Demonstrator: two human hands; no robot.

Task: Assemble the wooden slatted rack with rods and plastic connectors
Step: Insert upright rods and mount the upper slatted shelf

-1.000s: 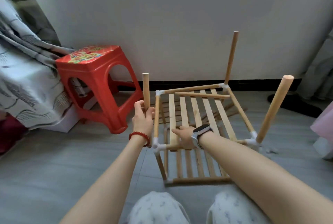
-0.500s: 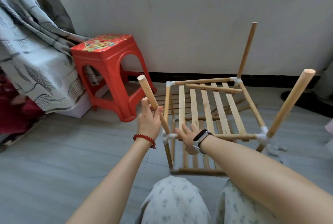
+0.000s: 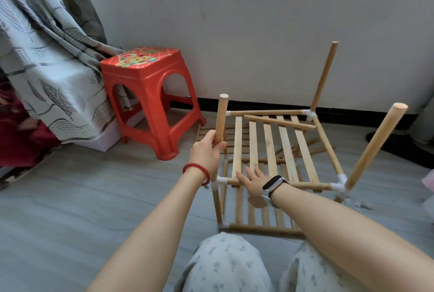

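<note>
A rod (image 3: 221, 118) is held nearly upright in the closed left hand (image 3: 206, 151), above the white connector (image 3: 218, 181) at the near left corner of the rack (image 3: 270, 151). The rack is steadied on the floor (image 3: 94, 198) by the right hand (image 3: 254, 185), whose fingers are spread flat over the front rail, gripping nothing.

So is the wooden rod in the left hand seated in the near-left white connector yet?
Cannot tell. The left hand holds the wooden rod near-upright above the white plastic connector, hiding its lower end.
</note>
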